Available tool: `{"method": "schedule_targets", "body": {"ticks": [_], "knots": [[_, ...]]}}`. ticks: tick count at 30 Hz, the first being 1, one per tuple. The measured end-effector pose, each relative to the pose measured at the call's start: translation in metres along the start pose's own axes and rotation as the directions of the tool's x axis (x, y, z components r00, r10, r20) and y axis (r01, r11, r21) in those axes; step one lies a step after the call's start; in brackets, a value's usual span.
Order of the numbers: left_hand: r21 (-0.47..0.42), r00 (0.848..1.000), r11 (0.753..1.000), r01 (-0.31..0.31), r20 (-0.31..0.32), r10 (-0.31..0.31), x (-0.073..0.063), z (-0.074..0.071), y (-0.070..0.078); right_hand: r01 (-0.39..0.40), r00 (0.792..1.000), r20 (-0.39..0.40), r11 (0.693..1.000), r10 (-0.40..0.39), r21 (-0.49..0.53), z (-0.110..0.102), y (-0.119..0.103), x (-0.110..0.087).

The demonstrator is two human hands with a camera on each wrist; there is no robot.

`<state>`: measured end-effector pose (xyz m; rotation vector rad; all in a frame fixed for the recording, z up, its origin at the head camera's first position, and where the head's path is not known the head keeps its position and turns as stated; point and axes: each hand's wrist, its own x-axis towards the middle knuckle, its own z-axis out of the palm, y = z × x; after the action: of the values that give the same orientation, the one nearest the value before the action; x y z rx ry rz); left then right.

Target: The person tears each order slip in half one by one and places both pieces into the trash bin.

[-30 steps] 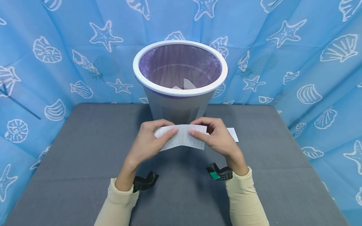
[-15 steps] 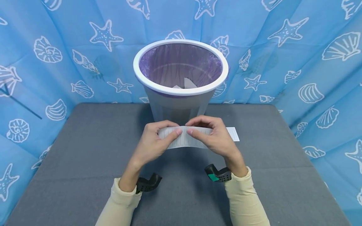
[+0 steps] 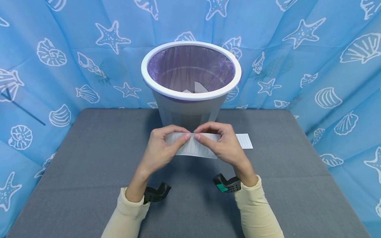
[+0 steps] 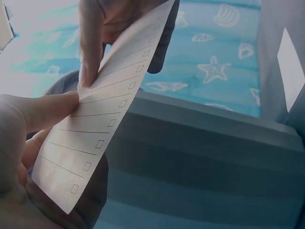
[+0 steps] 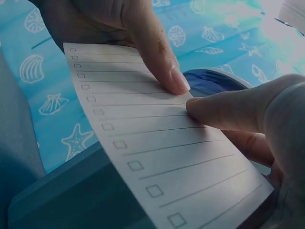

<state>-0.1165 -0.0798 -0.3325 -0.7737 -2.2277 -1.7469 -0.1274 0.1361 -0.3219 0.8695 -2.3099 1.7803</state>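
Both hands hold one sheet of white checklist paper (image 3: 193, 147), printed with ruled lines and small boxes. The left hand (image 3: 160, 145) pinches it near the middle of its upper edge, thumb on the printed face. Close beside that thumb, the right hand (image 3: 226, 143) pinches the same edge in the same way. In the right wrist view the two thumbtips nearly meet on the checklist paper (image 5: 157, 124), and no tear shows. The fingers behind the sheet are mostly hidden. A second white slip of paper (image 3: 244, 141) lies on the table, partly covered by the right hand.
Just beyond the hands stands a tall trash bin (image 3: 190, 97) with a white rim and a purple liner. White paper pieces (image 3: 200, 87) lie inside it. The table has a grey cloth (image 3: 101, 165), and a blue shell-patterned curtain (image 3: 125, 59) hangs behind.
The thumbs have come closer together at the middle of the paper. The paper was bent downward at both sides a second ago and now looks flatter.
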Motion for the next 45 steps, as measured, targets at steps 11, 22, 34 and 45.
{"method": "schedule_targets", "body": {"ticks": [11,22,34,45], "knots": [[-0.014,0.998,0.999,0.044,-0.034,-0.044,0.000,0.001,0.003,0.023,0.999,-0.032,0.999,-0.024,-0.036,0.003,0.000,0.000],[-0.166,0.987,0.975,0.147,-0.038,-0.155,0.003,0.001,0.002,0.103,0.990,-0.085,0.991,-0.111,-0.085,0.010,-0.002,0.001],[-0.228,0.966,0.947,0.226,-0.075,-0.249,0.004,0.001,0.000,0.161,0.980,-0.108,0.983,-0.170,-0.089,0.013,0.000,0.002],[-0.101,0.975,0.979,0.179,-0.113,-0.190,0.003,-0.007,0.000,0.154,0.976,-0.148,0.987,-0.159,-0.045,0.010,-0.001,0.001]]}}
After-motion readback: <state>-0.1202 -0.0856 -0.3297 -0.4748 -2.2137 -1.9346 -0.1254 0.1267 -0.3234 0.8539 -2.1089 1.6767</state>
